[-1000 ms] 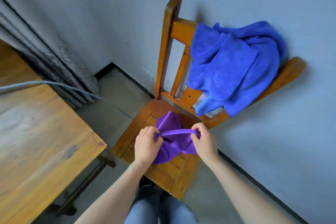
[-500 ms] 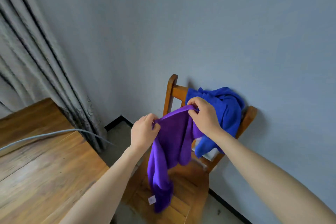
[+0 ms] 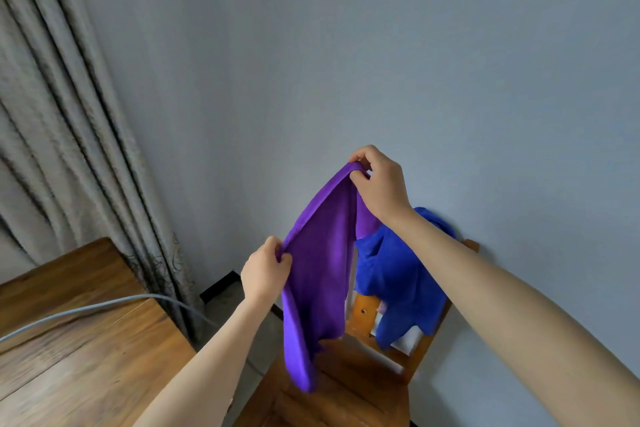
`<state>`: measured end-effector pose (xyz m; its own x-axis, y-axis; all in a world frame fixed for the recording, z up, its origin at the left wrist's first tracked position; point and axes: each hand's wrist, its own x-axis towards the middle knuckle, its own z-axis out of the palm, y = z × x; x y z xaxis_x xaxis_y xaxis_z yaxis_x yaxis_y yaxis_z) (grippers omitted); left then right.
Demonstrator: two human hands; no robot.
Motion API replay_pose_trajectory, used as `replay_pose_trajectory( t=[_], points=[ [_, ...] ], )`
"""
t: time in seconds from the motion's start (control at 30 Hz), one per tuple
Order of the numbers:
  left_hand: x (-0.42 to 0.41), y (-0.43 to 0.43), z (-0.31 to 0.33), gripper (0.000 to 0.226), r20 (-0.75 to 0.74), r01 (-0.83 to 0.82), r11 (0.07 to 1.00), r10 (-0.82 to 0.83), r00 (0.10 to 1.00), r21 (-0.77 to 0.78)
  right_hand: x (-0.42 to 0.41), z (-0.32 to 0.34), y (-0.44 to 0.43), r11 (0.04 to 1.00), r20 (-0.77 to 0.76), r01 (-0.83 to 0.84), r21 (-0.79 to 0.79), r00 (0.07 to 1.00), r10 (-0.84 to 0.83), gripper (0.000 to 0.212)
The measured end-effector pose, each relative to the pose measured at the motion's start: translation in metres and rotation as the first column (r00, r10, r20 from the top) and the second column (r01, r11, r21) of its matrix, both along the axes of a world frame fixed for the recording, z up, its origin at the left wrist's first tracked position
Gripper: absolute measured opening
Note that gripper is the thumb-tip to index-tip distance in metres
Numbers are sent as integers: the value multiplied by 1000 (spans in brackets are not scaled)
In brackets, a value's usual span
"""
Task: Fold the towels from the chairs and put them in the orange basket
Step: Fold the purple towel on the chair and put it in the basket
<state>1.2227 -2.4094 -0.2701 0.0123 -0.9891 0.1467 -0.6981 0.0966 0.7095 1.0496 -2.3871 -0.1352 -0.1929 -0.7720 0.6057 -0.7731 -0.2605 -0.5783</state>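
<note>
Purple towel [image 3: 318, 274] hangs over the chair [image 3: 346, 399] seat, top hem pinched by both hands, left hand [image 3: 265, 269] low, right hand [image 3: 379, 184] high: I'd level the 2 corners and pull taut before folding; blue towel [image 3: 398, 274] is draped on the backrest.

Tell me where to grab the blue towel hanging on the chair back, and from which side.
Grip the blue towel at its bunched upper part where it hangs over the chair backrest, coming from the front and above: the wall stands close behind, and its loose ends hang down the front, so lifting up should free it.
</note>
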Motion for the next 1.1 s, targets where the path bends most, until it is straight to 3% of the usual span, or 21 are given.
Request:
replay_pose_trajectory(
  t=[0.27,0.4,0.47,0.53,0.6,0.7,0.77,0.9,1.1],
  points=[
    [10,-5,-13,19,91,-55,997,49,995,62,8,27,-10,997,39,20,-72,999,-18,14],
    [29,1,-28,17,130,-110,986,94,987,125,-3,38,-21,987,207,139,-82,971,-120,15],
    [42,8,-40,5,97,-129,979,115,989,159,-13,29,-28,979,328,202,-36,927,-179,17],
    [54,13,-52,14,-16,-107,979,112,994,173,-23,9,-30,971,377,236,41,896,-234,19],
    [63,18,-57,19,-132,-35,982,60,989,184,-30,-22,-28,967,373,224,124,892,-255,18],
    [69,23,-62,21,-192,-7,979,47,980,204,-31,-81,-21,936,295,131,327,927,-232,18],
    [66,23,-66,20,-209,-12,973,61,976,230,-28,-124,-15,848,200,57,526,961,-189,19],
    [48,24,-81,22,-153,-49,942,104,983,331,-3,-206,9,527,96,-50,849,993,-61,26],
    [21,27,-115,19,-177,-195,772,368,913,605,52,-288,73,289,303,-298,910,953,29,31]
  ],
)
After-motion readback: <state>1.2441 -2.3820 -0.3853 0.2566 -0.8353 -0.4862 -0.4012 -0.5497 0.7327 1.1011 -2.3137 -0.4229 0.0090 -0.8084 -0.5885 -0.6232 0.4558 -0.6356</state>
